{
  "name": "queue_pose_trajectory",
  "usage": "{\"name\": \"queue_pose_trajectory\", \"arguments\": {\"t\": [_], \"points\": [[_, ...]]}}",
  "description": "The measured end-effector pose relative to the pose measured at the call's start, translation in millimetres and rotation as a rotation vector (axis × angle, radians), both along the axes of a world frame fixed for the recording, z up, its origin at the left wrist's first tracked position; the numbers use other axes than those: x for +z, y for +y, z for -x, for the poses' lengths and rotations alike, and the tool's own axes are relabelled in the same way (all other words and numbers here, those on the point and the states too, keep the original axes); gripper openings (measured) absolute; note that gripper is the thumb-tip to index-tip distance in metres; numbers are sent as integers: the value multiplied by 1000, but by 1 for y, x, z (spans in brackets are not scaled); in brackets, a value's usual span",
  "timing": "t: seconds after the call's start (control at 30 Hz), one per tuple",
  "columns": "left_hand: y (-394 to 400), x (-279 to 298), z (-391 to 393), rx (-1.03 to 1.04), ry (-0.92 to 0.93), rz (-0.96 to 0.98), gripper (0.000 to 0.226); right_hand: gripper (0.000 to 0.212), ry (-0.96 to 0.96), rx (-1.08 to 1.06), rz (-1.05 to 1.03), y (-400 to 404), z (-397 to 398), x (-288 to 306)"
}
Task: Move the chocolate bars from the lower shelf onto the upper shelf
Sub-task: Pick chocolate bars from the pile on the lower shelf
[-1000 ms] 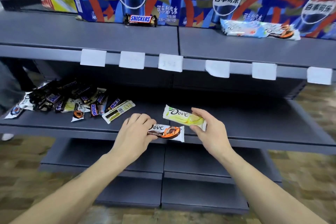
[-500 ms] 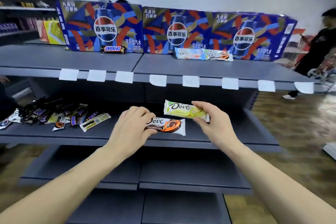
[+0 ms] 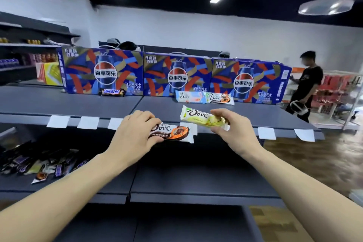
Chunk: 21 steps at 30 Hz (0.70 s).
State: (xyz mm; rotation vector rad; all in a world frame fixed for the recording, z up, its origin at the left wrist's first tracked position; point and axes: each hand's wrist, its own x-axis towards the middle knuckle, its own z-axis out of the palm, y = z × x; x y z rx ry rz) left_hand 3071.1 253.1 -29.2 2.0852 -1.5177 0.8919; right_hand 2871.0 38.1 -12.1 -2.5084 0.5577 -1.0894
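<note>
Head view: the upper shelf (image 3: 59, 102) is seen backed by three blue cola cartons (image 3: 176, 74), with its front half bare, probably kept free as the landing zone. The lower shelf (image 3: 196, 179) is seen below, where a heap of dark-wrapped bars (image 3: 39, 165) is left at its left end, not yet moved. Three bars already placed are seen against the cartons: a Snickers bar (image 3: 112, 91), a pale blue Dove bar (image 3: 189, 96) and a white Dove bar (image 3: 220, 98) just beside it. The left hand (image 3: 135, 133) is curled round one end of a brown-and-orange Dove bar (image 3: 172, 133), held flat at the upper shelf's front edge. The right hand (image 3: 233, 129) is pinching a yellow-green Dove bar (image 3: 202, 118) by its right end, held above the upper shelf surface. One bar per hand is judged as a trip-saver; end grips leave the free ends to be set down first. Both wrappers are glossy, flat, undented.
</note>
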Motion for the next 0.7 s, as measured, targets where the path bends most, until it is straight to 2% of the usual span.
{"name": "queue_pose_trajectory", "arguments": {"t": [0.43,0.7], "points": [[-68,29,-98,-6,-28,9,39,47,230,-85,144,-79,-87,17],[-110,30,-153,-35,-32,-4,40,45,298,-84,167,-114,-141,15]]}}
